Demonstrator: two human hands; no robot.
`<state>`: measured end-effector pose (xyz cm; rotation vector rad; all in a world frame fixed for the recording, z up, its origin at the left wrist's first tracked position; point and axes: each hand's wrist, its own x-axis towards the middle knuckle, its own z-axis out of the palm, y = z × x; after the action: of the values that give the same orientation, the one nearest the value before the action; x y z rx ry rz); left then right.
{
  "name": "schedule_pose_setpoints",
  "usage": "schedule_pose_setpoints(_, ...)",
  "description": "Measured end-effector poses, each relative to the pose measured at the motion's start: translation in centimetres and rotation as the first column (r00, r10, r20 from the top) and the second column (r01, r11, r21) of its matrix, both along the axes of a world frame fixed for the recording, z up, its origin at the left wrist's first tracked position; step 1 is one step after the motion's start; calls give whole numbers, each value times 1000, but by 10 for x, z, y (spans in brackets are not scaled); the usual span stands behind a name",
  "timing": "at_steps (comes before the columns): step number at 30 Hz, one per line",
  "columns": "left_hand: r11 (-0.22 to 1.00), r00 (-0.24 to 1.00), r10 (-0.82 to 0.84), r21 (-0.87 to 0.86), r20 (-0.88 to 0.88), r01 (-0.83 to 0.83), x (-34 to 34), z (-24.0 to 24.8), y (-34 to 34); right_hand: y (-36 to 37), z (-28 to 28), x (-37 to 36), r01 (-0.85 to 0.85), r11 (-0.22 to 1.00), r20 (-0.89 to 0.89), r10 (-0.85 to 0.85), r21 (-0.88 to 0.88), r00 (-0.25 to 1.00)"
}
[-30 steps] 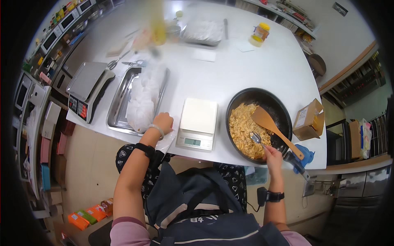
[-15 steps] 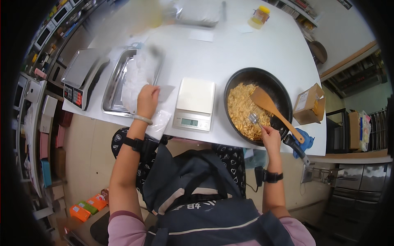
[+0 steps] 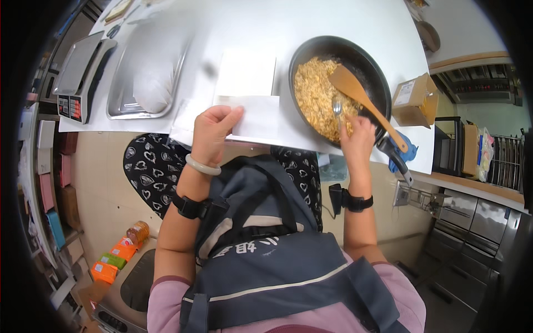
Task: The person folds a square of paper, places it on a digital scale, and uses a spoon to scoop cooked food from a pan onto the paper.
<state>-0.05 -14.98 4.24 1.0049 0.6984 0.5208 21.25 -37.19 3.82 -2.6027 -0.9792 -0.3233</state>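
Note:
My left hand (image 3: 214,127) pinches a thin white sheet (image 3: 256,114) between thumb and fingers; whether it is paper or a flat bag I cannot tell. The sheet lies across the near part of the white kitchen scale (image 3: 247,72) and hides its display. My right hand (image 3: 358,136) is closed on the handle of a metal spoon (image 3: 337,107), whose bowl is in the golden, crumbly food (image 3: 312,89). That food fills the left part of a black frying pan (image 3: 383,69). A wooden spatula (image 3: 352,89) rests in the pan, its handle over the rim.
Left of the scale is a steel tray (image 3: 119,91) with a translucent bag (image 3: 152,91) in it. Beyond stands a larger weighing scale (image 3: 78,64). An open cardboard box (image 3: 411,100) and a blue cloth (image 3: 397,161) are right of the pan, near its handle.
My left hand has moved right from beside the tray, bringing the white sheet over the kitchen scale. My right hand stays at the pan with the spoon. The whole view has shifted.

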Motion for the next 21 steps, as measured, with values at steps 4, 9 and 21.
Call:
schedule_pose_setpoints(4, 995, 1000, -11, -104, -2, 11, 8, 3, -35, 25, 26, -41, -3, 877, -750, 412, 480, 517)
schedule_pose_setpoints(9, 993, 995, -99, -69, -27, 97, 1, -23, -51, 34, 36, -67, -162, 894, -797, 446, 418, 407)
schedule_pose_setpoints(21, 758, 971, -226, 613, -72, 222, 3, -9, -71, 35, 5, -92, -215, 903, -548, 400, 372, 734)
